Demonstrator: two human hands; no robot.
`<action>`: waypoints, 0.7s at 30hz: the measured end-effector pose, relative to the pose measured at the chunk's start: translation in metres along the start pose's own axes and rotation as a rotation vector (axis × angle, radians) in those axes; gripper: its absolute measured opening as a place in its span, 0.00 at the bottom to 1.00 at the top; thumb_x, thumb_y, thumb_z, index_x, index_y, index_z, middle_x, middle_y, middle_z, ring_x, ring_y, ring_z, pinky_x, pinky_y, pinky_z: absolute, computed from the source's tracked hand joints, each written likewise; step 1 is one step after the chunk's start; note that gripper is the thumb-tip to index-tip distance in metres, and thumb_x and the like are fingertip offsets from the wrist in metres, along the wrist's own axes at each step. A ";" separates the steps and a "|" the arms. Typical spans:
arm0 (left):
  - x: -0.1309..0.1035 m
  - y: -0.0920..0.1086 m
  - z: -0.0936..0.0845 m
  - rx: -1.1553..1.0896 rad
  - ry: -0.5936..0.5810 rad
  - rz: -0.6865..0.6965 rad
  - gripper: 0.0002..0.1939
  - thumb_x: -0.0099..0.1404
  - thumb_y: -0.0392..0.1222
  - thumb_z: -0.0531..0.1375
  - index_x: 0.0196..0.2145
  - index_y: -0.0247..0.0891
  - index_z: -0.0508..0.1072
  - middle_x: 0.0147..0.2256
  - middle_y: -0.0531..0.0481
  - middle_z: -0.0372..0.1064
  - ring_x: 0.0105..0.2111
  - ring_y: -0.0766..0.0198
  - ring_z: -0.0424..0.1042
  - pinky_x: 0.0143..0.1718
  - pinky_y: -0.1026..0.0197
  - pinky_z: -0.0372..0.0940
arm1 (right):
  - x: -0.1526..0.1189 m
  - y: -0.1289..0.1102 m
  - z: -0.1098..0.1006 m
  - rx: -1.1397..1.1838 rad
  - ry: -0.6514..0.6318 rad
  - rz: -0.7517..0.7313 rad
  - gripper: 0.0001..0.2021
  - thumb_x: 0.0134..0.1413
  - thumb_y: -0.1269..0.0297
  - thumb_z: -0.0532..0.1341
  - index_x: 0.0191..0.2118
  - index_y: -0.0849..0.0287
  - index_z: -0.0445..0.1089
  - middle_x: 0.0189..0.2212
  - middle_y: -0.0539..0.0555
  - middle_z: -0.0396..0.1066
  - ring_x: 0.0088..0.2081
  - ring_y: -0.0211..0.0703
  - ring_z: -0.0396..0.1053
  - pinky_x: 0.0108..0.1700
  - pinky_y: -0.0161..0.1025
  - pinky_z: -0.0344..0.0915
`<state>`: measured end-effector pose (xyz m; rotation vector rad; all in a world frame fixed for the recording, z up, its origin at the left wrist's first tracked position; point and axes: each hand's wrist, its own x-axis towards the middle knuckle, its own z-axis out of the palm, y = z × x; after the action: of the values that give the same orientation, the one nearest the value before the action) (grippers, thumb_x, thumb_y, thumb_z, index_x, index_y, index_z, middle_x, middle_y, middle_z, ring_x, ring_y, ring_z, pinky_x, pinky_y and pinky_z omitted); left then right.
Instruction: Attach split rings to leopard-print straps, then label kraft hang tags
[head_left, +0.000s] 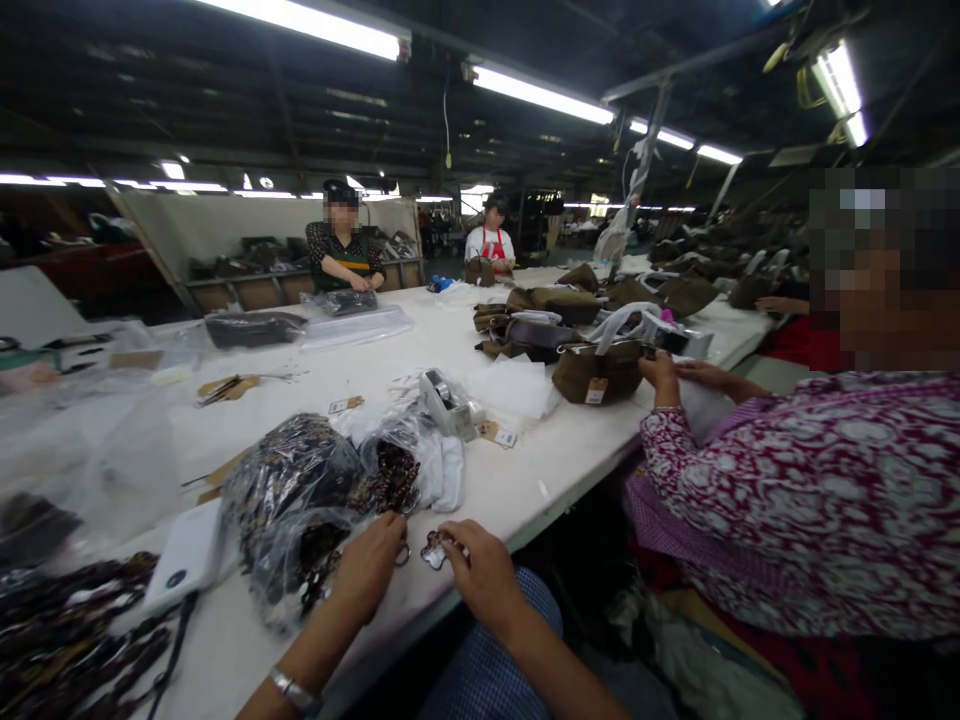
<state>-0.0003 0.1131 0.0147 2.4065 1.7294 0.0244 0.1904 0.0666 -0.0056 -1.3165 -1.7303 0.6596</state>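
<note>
A long white table (517, 490) carries clear plastic bags of dark brown links (296, 470) just beside the left hand (375, 560), a white rectangular object (187, 550) farther left, and olive-brown fabric handbags (574, 370) well beyond the right hand (480, 575).

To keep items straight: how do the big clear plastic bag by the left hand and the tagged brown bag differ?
The plastic bag is see-through and crinkled; the brown bag is opaque. The plastic bag shows dark contents; the brown bag carries a tag. Both rest on the white table.

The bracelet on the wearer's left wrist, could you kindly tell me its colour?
The bracelet is silver-coloured, best seen in the head view.
</note>
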 end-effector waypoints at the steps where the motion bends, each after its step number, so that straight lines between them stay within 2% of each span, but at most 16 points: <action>1: -0.001 0.000 -0.001 -0.008 0.001 0.009 0.13 0.67 0.34 0.48 0.39 0.40 0.72 0.42 0.46 0.72 0.43 0.58 0.71 0.43 0.60 0.62 | 0.000 -0.001 0.000 0.014 -0.003 0.006 0.13 0.62 0.73 0.57 0.49 0.56 0.73 0.42 0.54 0.76 0.44 0.44 0.72 0.50 0.38 0.66; 6: -0.014 -0.002 -0.001 -0.128 0.015 0.004 0.18 0.66 0.34 0.50 0.48 0.43 0.74 0.57 0.46 0.67 0.51 0.57 0.71 0.49 0.59 0.64 | -0.001 -0.003 -0.001 0.058 -0.001 0.018 0.13 0.61 0.73 0.58 0.48 0.55 0.74 0.41 0.54 0.76 0.44 0.44 0.72 0.49 0.38 0.66; 9: -0.025 -0.004 0.010 -0.158 0.056 0.008 0.16 0.67 0.37 0.51 0.45 0.44 0.76 0.52 0.47 0.72 0.50 0.56 0.72 0.51 0.57 0.64 | -0.002 -0.004 -0.003 0.061 0.006 0.033 0.13 0.60 0.74 0.59 0.47 0.56 0.74 0.41 0.54 0.76 0.43 0.44 0.73 0.48 0.37 0.66; 13: -0.032 -0.009 0.026 -0.157 0.145 -0.020 0.13 0.66 0.41 0.52 0.41 0.45 0.76 0.45 0.46 0.76 0.47 0.54 0.73 0.49 0.55 0.66 | -0.003 -0.006 -0.004 0.029 0.006 0.035 0.13 0.58 0.75 0.60 0.46 0.56 0.75 0.41 0.54 0.77 0.44 0.45 0.73 0.49 0.36 0.66; 17: -0.025 -0.021 0.036 -0.239 0.188 0.040 0.12 0.64 0.43 0.52 0.37 0.46 0.76 0.42 0.46 0.77 0.46 0.53 0.74 0.49 0.54 0.67 | -0.004 -0.009 -0.006 -0.004 0.007 0.019 0.14 0.57 0.75 0.61 0.46 0.54 0.76 0.41 0.53 0.77 0.43 0.44 0.74 0.49 0.35 0.67; 21: -0.016 -0.025 0.034 -0.394 0.252 -0.067 0.12 0.62 0.46 0.52 0.36 0.45 0.74 0.41 0.45 0.77 0.44 0.50 0.75 0.48 0.50 0.67 | -0.006 -0.011 -0.007 0.035 0.030 0.036 0.12 0.58 0.72 0.61 0.44 0.53 0.76 0.39 0.52 0.77 0.41 0.44 0.74 0.47 0.37 0.67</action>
<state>-0.0254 0.1013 -0.0210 2.1248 1.7063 0.6225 0.1910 0.0575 0.0047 -1.3291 -1.6671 0.6846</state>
